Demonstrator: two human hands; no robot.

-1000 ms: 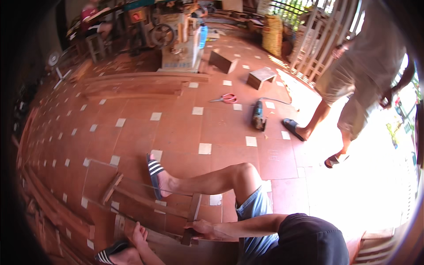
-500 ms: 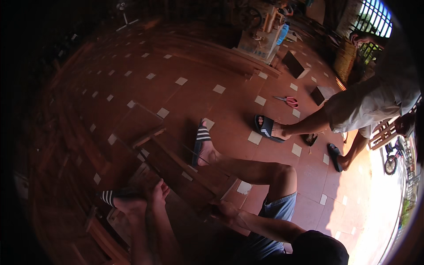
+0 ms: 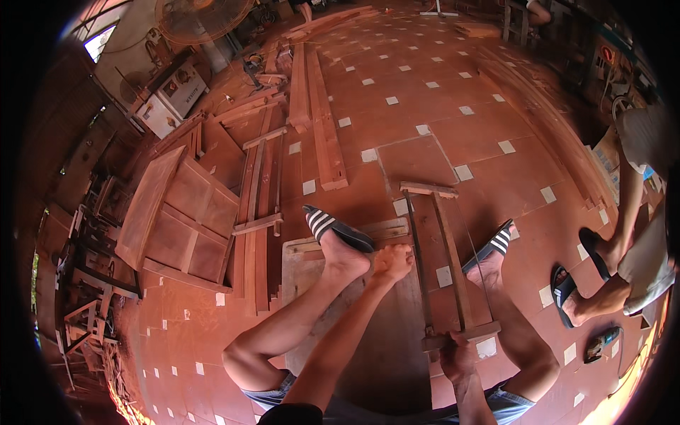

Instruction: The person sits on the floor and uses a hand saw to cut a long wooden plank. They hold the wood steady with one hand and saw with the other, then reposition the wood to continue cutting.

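My right hand (image 3: 458, 354) is wrapped around the lower end of a wooden frame saw (image 3: 455, 265). The saw stretches away from me, its blade (image 3: 419, 273) along the left side and a thin tension line on the right. My left hand (image 3: 394, 262) is closed in a fist above a pale board (image 3: 365, 340), beside the saw blade. What its fingers grip, if anything, is hidden. Next to that fist, a wooden strip (image 3: 309, 246) lies across the board's far end. My left sandalled foot (image 3: 343, 248) rests over the strip.
Long planks (image 3: 317, 120) and a panelled wooden frame (image 3: 188, 219) lie to the left. Behind them stand a white machine (image 3: 173, 99) and a large fan (image 3: 202, 18). At right is another person's sandalled foot (image 3: 567, 297), near a handheld power tool (image 3: 602, 345). More planks (image 3: 545, 127) line the far right.
The view has swung left and brightened, bringing the planks, panelled frame and white machine into sight. My right hand still grips the saw; my left hand stays low near my left foot.
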